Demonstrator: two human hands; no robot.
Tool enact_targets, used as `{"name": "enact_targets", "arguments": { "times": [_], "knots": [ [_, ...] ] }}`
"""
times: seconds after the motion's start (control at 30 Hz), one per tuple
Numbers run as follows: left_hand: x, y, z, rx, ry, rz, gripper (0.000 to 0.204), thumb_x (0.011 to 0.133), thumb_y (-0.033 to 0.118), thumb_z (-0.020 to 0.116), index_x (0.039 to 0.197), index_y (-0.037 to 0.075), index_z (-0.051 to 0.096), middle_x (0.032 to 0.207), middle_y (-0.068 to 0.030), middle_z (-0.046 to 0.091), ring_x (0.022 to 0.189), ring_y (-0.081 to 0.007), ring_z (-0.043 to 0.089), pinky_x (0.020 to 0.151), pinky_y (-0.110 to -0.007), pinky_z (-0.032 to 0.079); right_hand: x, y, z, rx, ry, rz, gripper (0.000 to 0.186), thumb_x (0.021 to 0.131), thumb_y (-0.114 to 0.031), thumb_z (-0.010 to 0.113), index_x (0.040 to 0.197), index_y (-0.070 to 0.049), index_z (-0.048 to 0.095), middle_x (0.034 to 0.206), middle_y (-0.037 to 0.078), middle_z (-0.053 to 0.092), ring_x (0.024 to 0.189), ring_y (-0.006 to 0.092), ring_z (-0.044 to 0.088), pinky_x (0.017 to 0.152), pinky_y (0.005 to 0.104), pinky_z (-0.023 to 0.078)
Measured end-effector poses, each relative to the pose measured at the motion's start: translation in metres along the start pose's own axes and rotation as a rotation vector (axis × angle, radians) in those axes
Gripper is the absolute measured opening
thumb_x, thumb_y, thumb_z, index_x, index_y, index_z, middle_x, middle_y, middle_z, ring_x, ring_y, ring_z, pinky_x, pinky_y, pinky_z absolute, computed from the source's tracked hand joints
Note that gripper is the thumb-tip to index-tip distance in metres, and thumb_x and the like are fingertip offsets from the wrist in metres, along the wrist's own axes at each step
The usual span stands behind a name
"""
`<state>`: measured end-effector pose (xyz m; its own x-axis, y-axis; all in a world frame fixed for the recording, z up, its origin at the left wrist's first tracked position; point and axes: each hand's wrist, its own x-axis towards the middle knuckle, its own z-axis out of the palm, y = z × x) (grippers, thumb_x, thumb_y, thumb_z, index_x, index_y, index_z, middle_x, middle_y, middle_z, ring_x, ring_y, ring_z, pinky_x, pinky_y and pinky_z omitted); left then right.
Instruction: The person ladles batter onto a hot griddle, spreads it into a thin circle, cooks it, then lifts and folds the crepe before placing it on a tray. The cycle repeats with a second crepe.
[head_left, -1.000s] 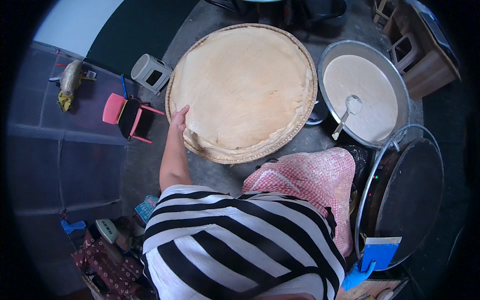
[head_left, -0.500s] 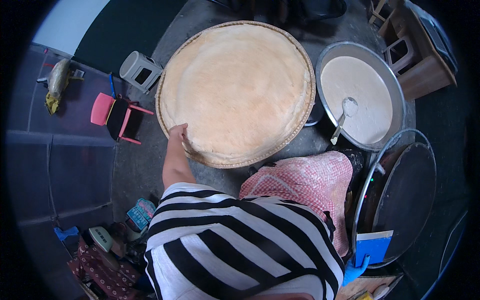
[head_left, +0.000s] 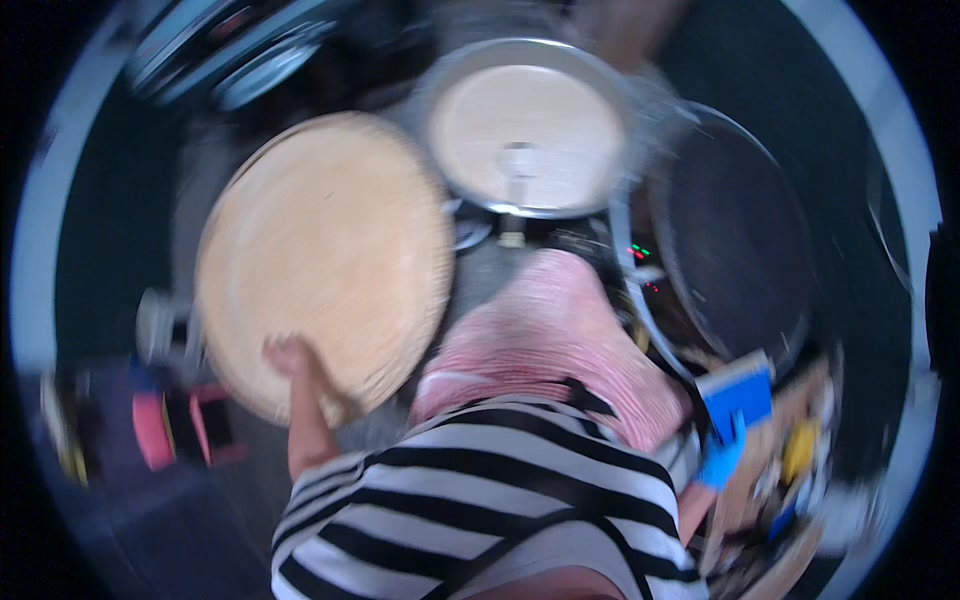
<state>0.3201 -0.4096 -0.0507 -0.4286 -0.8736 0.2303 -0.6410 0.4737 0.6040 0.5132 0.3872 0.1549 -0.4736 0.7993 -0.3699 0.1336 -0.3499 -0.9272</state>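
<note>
To the left, a broad round stack of thin, pale flatbreads [head_left: 330, 240] rests on a round tray with a woven-looking rim. My bare left hand [head_left: 287, 354] is at the near part of the stack; blur hides its fingers and whether it touches. At the right, my right hand [head_left: 722, 460], in a blue glove, grips a flat blue scraper [head_left: 737, 408] with a pale edge. The scraper is by the near edge of a round dark griddle [head_left: 735, 240]. Its surface looks bare.
Ahead stands a wide metal basin [head_left: 440, 75] of pale batter [head_left: 525, 105], with a ladle [head_left: 516, 190] in it, handle over the near rim. A pink chair [head_left: 153, 430] and a grey stool [head_left: 157, 325] are at the left. Small lights show beside the griddle.
The view has swung right, so the stack appears further left and the griddle more central; the picture is blurred. My left hand stays by the stack, and the right still holds the scraper.
</note>
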Motion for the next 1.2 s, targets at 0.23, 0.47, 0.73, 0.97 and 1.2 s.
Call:
{"name": "enact_targets", "arguments": {
  "times": [0.23, 0.47, 0.73, 0.97, 1.2],
  "knots": [
    [-0.014, 0.094, 0.093, -0.163, -0.357, 0.475, 0.054, 0.075, 0.011, 0.066, 0.121, -0.003, 0.043, 0.115, -0.0217, 0.049, 0.093, -0.0297, 0.054, 0.081, -0.037, 0.048, 0.062, 0.003, -0.072, -0.036, 0.424, -0.135, 0.048, 0.079, -0.033, 0.065, 0.112, 0.001, 0.056, 0.105, 0.011, 0.06, 0.09, 0.0211, 0.058, 0.082, 0.0326, 0.046],
    [-0.03, 0.2, 0.12, -0.094, -0.526, 0.607, 0.056, 0.075, 0.016, 0.069, 0.123, -0.002, 0.046, 0.114, -0.0194, 0.052, 0.096, -0.0279, 0.051, 0.078, -0.035, 0.047, 0.097, 0.036, -0.187, -0.044, 0.585, -0.078, 0.048, 0.078, -0.034, 0.067, 0.109, 0.001, 0.06, 0.098, 0.009, 0.063, 0.083, 0.0186, 0.06, 0.074, 0.0301, 0.048],
    [-0.087, 0.253, 0.132, -0.224, -0.748, 0.632, 0.053, 0.078, 0.011, 0.067, 0.123, -0.002, 0.044, 0.121, -0.0166, 0.048, 0.097, -0.0259, 0.051, 0.081, -0.034, 0.046, 0.059, 0.036, -0.202, -0.412, 1.015, -0.192, 0.034, 0.08, -0.025, 0.064, 0.101, 0.002, 0.062, 0.093, 0.008, 0.063, 0.08, 0.016, 0.057, 0.074, 0.0302, 0.045],
    [-0.133, 0.267, 0.13, -0.28, -0.854, 0.626, 0.051, 0.076, 0.006, 0.066, 0.122, -0.001, 0.045, 0.117, -0.015, 0.049, 0.093, -0.0244, 0.051, 0.078, -0.033, 0.046, -0.019, 0.16, -0.128, -0.345, 0.641, 0.197, 0.019, 0.077, -0.006, 0.064, 0.096, -0.006, 0.066, 0.076, 0.002, 0.064, 0.064, 0.0101, 0.057, 0.058, 0.0241, 0.046],
    [-0.165, 0.323, 0.156, -0.364, -0.951, 0.747, 0.049, 0.077, 0.007, 0.064, 0.121, -0.003, 0.045, 0.114, -0.0158, 0.052, 0.094, -0.0227, 0.053, 0.077, -0.032, 0.046, 0.044, 0.233, -0.127, 0.292, 0.705, 0.74, 0.042, 0.085, -0.054, 0.047, 0.088, -0.012, 0.049, 0.062, 0.007, 0.058, 0.04, 0.011, 0.044, 0.033, 0.0232, 0.034]
  ]
}}
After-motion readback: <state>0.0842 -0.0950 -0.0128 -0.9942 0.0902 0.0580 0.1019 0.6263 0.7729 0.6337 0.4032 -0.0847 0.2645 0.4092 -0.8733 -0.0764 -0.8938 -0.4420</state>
